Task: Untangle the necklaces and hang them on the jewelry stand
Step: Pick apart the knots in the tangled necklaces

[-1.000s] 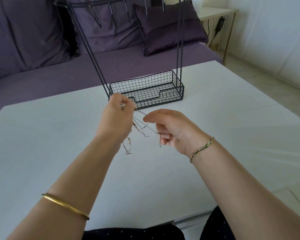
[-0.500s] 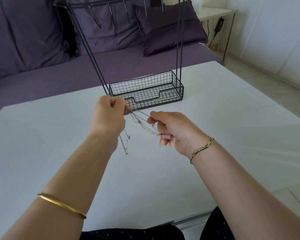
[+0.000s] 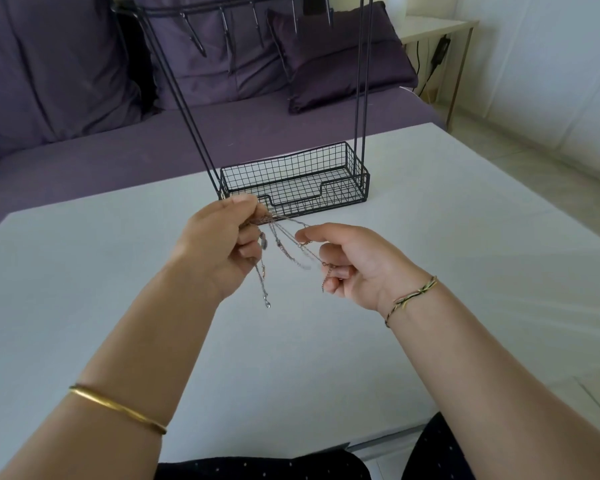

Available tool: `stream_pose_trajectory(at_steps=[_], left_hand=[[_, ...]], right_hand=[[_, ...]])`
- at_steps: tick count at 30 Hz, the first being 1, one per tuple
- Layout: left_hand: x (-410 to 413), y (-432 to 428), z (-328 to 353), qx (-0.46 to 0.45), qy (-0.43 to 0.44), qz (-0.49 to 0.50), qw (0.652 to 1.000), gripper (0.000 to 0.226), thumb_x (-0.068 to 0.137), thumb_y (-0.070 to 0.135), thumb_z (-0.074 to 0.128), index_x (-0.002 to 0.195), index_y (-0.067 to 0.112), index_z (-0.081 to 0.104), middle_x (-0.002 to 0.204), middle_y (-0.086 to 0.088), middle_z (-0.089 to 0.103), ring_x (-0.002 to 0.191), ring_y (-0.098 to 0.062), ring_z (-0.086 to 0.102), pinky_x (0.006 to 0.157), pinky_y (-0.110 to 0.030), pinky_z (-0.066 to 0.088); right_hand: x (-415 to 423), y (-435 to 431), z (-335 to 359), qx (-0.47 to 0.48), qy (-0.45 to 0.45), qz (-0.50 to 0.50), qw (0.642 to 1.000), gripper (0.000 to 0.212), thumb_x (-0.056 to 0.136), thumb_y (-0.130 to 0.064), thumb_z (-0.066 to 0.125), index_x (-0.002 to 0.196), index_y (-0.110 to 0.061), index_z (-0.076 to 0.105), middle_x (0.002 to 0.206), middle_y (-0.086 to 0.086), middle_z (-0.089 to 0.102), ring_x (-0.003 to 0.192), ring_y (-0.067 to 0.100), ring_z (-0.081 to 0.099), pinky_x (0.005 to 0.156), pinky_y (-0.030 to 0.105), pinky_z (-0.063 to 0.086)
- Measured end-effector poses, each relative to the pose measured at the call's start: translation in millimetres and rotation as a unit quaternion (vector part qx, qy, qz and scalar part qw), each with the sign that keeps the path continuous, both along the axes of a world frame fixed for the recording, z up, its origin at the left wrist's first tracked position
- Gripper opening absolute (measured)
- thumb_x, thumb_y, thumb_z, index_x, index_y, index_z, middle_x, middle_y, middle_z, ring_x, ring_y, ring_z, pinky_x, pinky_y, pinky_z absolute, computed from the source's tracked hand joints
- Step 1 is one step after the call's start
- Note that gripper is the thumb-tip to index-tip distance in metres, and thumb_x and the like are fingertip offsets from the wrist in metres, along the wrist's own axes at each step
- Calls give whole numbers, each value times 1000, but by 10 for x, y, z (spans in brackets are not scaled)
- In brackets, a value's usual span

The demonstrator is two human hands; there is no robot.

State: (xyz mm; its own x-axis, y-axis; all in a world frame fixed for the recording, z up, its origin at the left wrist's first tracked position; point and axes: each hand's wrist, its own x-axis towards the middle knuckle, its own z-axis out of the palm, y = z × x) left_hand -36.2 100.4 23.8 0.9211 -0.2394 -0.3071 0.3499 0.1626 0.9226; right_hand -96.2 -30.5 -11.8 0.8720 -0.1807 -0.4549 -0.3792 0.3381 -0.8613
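A tangle of thin necklace chains (image 3: 280, 244) hangs in the air above the white table (image 3: 84, 271). My left hand (image 3: 219, 242) pinches the bunched chains at its fingertips, and loose ends with a clasp dangle below it. My right hand (image 3: 350, 261) pinches one chain strand between curled fingers, a short way to the right of the left hand. Strands stretch between both hands. The black wire jewelry stand (image 3: 362, 98) rises just behind the hands, its hooks at the top bare and its mesh basket base holding nothing.
A purple sofa (image 3: 66, 98) with cushions runs along the far side of the table. A small white side table (image 3: 433, 27) with cables stands at the back right. The white table spreads wide around the hands.
My left hand has drifted left and rotated so its fingers show, spreading the chains apart. The right hand stayed roughly in place, and the dangling ends hang lower.
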Motion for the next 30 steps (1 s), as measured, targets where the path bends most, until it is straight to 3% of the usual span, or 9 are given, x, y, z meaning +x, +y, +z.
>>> stream_pose_trajectory(at_steps=[3,5,8,11,14,16,22,26,30], left_hand=[[3,21,15,-52,35,-30,998,18,96,12,48,79,17,50,64,6,53,39,-3,28,38,-13,24],[0,23,29,-39,40,-41,998,11,91,8,50,83,15,52,63,3,49,41,-6,27,40,-15,23],[-44,-5,25,166,-57,-45,984,11,81,0,49,86,3,58,62,0,39,46,-10,26,44,-20,24],[-85,-51,-37,350,-205,-33,914,19,81,4,48,91,-3,63,66,-2,40,55,-14,30,55,-25,28],[-85,-65,-82,424,-284,-18,860,17,84,9,49,89,5,64,60,5,47,50,-13,38,49,-22,30],[-78,-63,-93,436,-299,-20,848,16,85,9,48,88,10,64,58,6,46,47,-14,39,46,-21,30],[-78,-58,-68,389,-270,-25,881,12,90,17,53,88,10,62,68,5,52,53,-8,44,47,-21,35],[-80,-76,-57,372,-238,-34,897,26,91,24,52,94,-1,58,69,2,48,64,-14,43,51,-24,33],[-119,-78,-49,385,-211,-69,896,42,92,42,50,91,2,58,62,7,48,54,-14,39,54,-25,33]], right_hand=[[1,-6,-5,8,10,-1,1000,18,87,-21,56,71,-16,64,40,-9,21,42,11,15,47,21,25],[0,-6,0,8,15,-7,1000,22,89,-22,54,69,-16,60,38,-10,21,39,10,17,49,20,24],[1,-9,4,6,23,-23,999,26,89,-23,54,64,-15,54,37,-9,22,38,10,17,50,22,23],[14,1,4,-8,25,-31,999,27,88,-22,54,62,-14,53,37,-9,23,36,10,16,51,23,21],[25,14,2,-32,20,-33,999,25,88,-19,55,64,-12,55,37,-8,23,36,10,15,51,23,19],[18,13,-4,-48,20,-33,998,23,88,-19,55,66,-12,59,38,-8,23,40,12,16,50,22,21],[8,3,2,-59,27,-34,997,10,85,-14,56,84,-12,66,41,-7,24,43,13,15,50,23,23],[15,15,1,-53,31,-25,998,8,86,-13,57,81,-14,63,38,-7,25,37,12,16,49,23,22],[19,27,-1,-50,23,-13,998,4,85,-15,59,86,-14,62,43,-5,25,46,14,16,49,23,23]])
